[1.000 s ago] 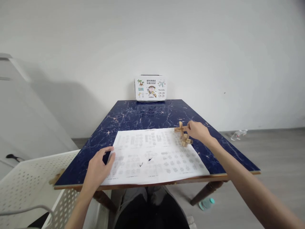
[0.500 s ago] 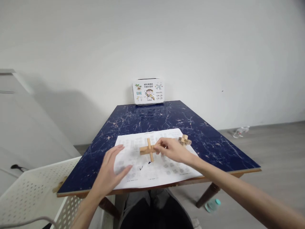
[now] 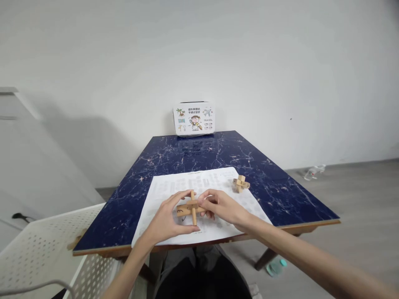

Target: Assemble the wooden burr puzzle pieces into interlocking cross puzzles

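Note:
Between my hands is a wooden puzzle piece assembly [image 3: 183,210], a flat marked bar crossed by a round-looking rod. My left hand [image 3: 166,218] grips the two ends of the rod between thumb and fingers. With fingers pinched, my right hand [image 3: 220,205] holds the right end of the flat bar. Beneath them a printed instruction sheet [image 3: 158,191] lies on the blue marbled table [image 3: 199,155]. A second wooden interlocking puzzle [image 3: 241,183] rests at the sheet's right edge.
A white cartoon-printed case [image 3: 195,119] stands at the table's far end against the wall. Left of the table is a white perforated basket [image 3: 40,236] with wooden pieces [image 3: 76,240] near its rim. A bottle with a teal cap [image 3: 276,267] is on the floor at right.
My left hand has moved right and closed on the rod's ends. The crossed wooden pieces have come nearer to me, still in my right hand. The paper's near left corner has shifted left.

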